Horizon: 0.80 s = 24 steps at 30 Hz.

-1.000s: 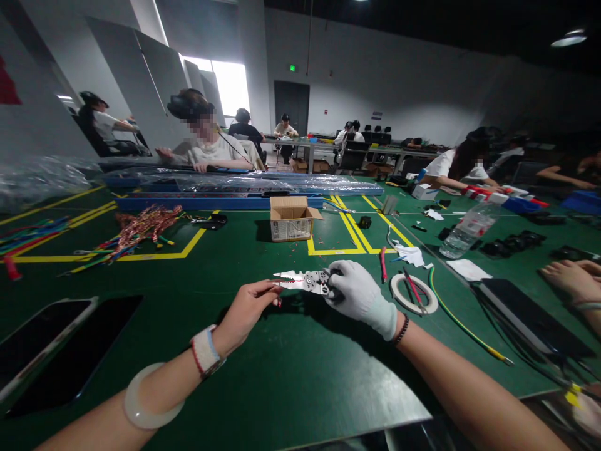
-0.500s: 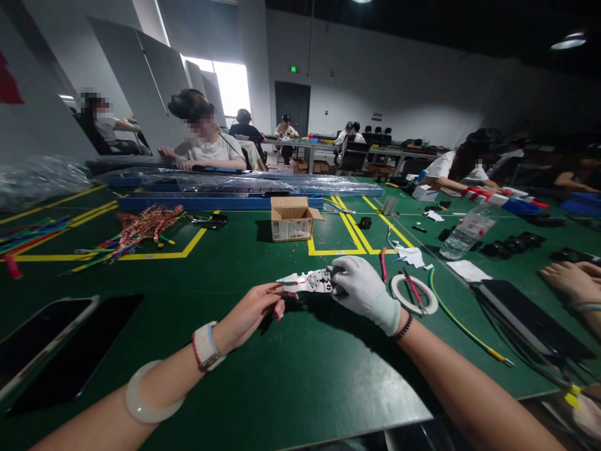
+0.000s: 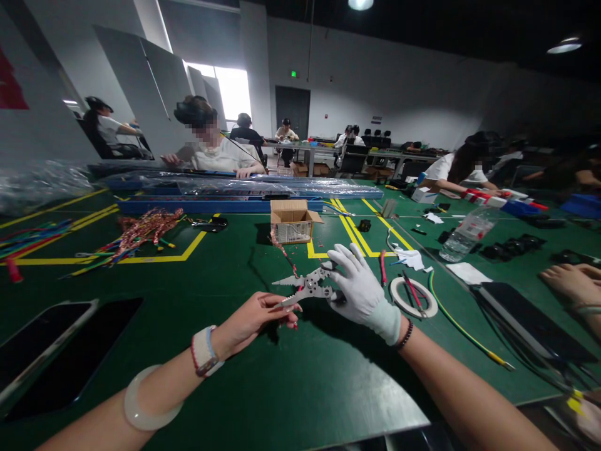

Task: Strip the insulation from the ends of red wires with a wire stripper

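Observation:
My right hand (image 3: 360, 290), in a white glove, grips the handles of a metal wire stripper (image 3: 305, 285) whose toothed jaws stand apart above the green table (image 3: 225, 275). My bare left hand (image 3: 253, 318) pinches a thin red wire (image 3: 283, 250) just under the lower jaw. The wire runs up through the jaws and its bare copper end sticks up to the left. A white bangle and a woven band sit on my left wrist.
A small cardboard box (image 3: 292, 223) stands beyond the tool. A tape roll (image 3: 414, 296), a green cable (image 3: 457, 322) and a water bottle (image 3: 466, 234) lie at right. Coloured wire piles (image 3: 141, 230) and two phones (image 3: 42, 354) are left. Other people sit around; another person's hand (image 3: 570, 279) rests far right.
The stripper's jaws have opened and tilted up. The red wire now rises through them instead of lying level, and my left hand has shifted slightly right and down.

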Each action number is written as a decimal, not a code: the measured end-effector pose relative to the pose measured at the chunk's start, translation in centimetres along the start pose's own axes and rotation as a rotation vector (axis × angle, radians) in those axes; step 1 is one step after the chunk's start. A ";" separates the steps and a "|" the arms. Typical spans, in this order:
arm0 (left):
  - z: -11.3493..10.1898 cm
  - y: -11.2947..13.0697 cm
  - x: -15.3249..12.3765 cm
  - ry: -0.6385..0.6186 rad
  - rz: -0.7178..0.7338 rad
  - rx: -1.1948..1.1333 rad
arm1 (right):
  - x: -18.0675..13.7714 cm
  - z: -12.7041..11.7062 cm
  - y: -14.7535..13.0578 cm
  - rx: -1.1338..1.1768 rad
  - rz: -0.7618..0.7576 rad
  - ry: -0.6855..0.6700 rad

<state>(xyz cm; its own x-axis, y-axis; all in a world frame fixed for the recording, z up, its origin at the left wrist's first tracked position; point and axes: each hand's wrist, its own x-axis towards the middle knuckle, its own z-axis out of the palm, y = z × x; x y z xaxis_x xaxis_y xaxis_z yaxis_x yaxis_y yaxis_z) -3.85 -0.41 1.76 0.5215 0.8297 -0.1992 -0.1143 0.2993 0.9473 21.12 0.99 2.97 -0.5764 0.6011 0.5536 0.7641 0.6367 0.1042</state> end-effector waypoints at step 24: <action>0.2 -0.1 0.1 0.039 -0.022 0.052 | -0.3 0.9 0.8 -0.002 -0.105 -0.023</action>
<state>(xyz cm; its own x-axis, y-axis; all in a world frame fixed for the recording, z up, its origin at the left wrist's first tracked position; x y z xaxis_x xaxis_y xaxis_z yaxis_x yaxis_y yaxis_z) -3.59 -0.43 1.74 0.4902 0.8412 -0.2283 -0.0585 0.2931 0.9543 21.61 1.75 2.15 -0.6599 0.5422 0.5202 0.6996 0.6959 0.1621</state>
